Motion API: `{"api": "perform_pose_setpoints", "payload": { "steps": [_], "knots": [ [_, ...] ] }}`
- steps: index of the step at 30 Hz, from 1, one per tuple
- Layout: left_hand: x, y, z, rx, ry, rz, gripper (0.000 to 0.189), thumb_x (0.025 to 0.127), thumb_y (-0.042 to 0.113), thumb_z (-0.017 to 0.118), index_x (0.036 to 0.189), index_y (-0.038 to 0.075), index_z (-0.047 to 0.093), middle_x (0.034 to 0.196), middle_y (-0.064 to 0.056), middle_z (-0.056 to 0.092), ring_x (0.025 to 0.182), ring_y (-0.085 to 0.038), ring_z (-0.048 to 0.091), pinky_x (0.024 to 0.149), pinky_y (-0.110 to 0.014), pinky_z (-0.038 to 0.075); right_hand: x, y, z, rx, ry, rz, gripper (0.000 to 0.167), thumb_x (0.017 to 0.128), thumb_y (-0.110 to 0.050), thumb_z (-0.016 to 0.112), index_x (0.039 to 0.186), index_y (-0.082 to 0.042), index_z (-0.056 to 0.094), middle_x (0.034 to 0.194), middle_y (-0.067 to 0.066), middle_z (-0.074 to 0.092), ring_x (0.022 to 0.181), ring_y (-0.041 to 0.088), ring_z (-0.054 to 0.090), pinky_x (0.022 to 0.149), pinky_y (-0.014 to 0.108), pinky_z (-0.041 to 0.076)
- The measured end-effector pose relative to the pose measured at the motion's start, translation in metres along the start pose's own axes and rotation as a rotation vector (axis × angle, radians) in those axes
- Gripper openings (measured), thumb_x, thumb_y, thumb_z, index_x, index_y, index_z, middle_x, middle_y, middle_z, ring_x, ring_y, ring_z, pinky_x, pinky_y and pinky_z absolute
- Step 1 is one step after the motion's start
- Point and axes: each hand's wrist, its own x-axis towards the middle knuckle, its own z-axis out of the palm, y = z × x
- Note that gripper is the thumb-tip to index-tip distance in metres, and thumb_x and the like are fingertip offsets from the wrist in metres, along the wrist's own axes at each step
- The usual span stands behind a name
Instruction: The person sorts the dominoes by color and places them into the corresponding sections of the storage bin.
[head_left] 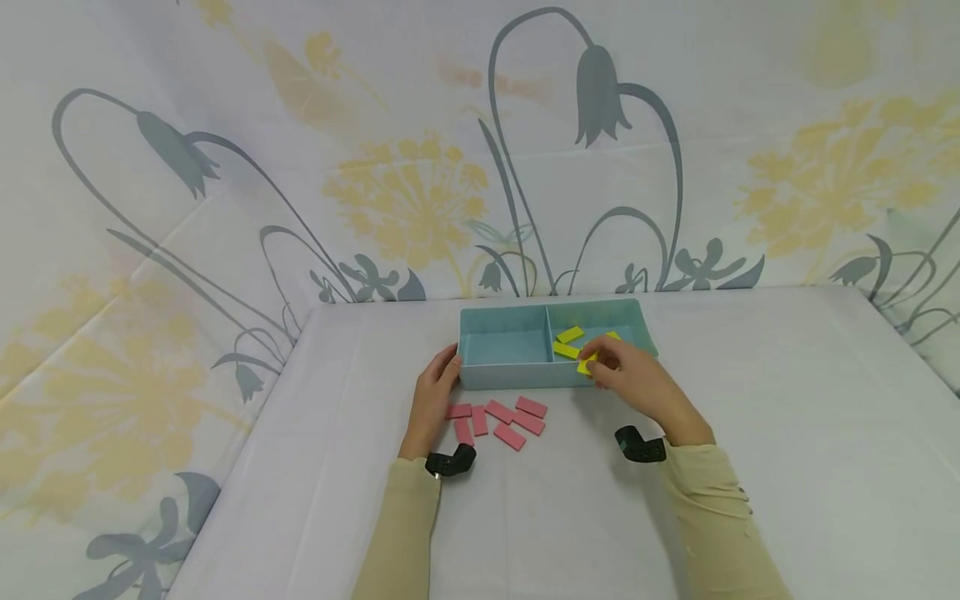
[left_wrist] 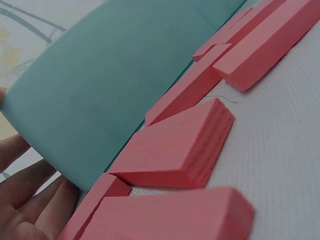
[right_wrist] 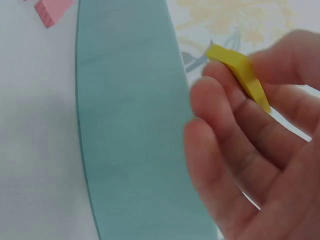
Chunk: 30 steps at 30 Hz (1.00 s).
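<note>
A light blue-green box (head_left: 502,377) with two compartments stands on the white cloth. My left hand (head_left: 432,396) rests against its left end, fingers (left_wrist: 37,187) along the end wall. Over the front wall of the right compartment, my right hand (head_left: 626,375) pinches a yellow block (right_wrist: 245,75) between thumb and fingers. Inside that compartment lie more yellow blocks (head_left: 567,350), partly hidden by the hand. Just in front of the box, several pink blocks (head_left: 510,436) lie scattered flat beside my left hand, and they show large in the left wrist view.
A divider (head_left: 550,333) splits the box, and its left compartment (head_left: 504,340) shows a bare floor. Behind the box hangs a white cloth with grey and yellow flowers (head_left: 600,96). Each wrist wears a black camera (head_left: 640,446).
</note>
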Motion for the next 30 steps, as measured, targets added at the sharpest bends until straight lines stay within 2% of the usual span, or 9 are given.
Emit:
{"api": "perform_pose_setpoints", "payload": {
  "steps": [7, 13, 18, 24, 30],
  "knots": [
    [-0.001, 0.0, 0.0, -0.012, 0.001, -0.004, 0.048, 0.091, 0.041, 0.046, 0.132, 0.017, 0.044, 0.133, 0.002, 0.044, 0.119, -0.006, 0.04, 0.097, -0.031, 0.035, 0.001, 0.007, -0.003, -0.034, 0.152, 0.027, 0.022, 0.091, -0.03, 0.048, 0.107, -0.016, 0.054, 0.085, 0.007, 0.059, 0.071, 0.022, 0.058, 0.063, 0.033, 0.045],
    [0.0, 0.0, 0.0, -0.01, 0.0, -0.016, 0.056, 0.087, 0.052, 0.046, 0.132, 0.019, 0.044, 0.132, 0.004, 0.044, 0.118, -0.003, 0.04, 0.096, -0.028, 0.035, 0.001, 0.013, -0.003, 0.008, 0.233, 0.059, 0.025, 0.091, -0.028, 0.046, 0.11, -0.013, 0.053, 0.093, 0.005, 0.056, 0.065, 0.022, 0.059, 0.058, 0.033, 0.046],
    [0.001, -0.001, 0.0, -0.014, -0.002, 0.001, 0.048, 0.091, 0.042, 0.046, 0.132, 0.018, 0.044, 0.133, 0.003, 0.044, 0.119, -0.006, 0.04, 0.097, -0.03, 0.035, 0.002, 0.016, -0.003, 0.019, 0.274, 0.088, 0.028, 0.091, -0.029, 0.046, 0.113, -0.012, 0.053, 0.097, 0.005, 0.054, 0.059, 0.027, 0.058, 0.052, 0.033, 0.046],
    [0.001, -0.001, 0.0, -0.007, -0.004, 0.001, 0.045, 0.092, 0.039, 0.044, 0.132, 0.019, 0.044, 0.133, 0.004, 0.043, 0.119, -0.007, 0.039, 0.098, -0.032, 0.034, 0.002, 0.021, -0.003, -0.029, 0.27, 0.117, 0.027, 0.091, -0.026, 0.046, 0.113, -0.011, 0.052, 0.096, 0.007, 0.057, 0.052, 0.021, 0.056, 0.051, 0.032, 0.045],
    [0.001, -0.001, 0.0, -0.023, -0.002, 0.002, 0.045, 0.092, 0.039, 0.045, 0.132, 0.018, 0.044, 0.133, 0.002, 0.044, 0.119, -0.006, 0.04, 0.097, -0.03, 0.035, 0.002, 0.024, -0.001, -0.029, 0.203, 0.157, 0.03, 0.091, -0.026, 0.046, 0.116, -0.01, 0.051, 0.099, 0.008, 0.057, 0.057, 0.025, 0.059, 0.054, 0.032, 0.046]
  ]
}}
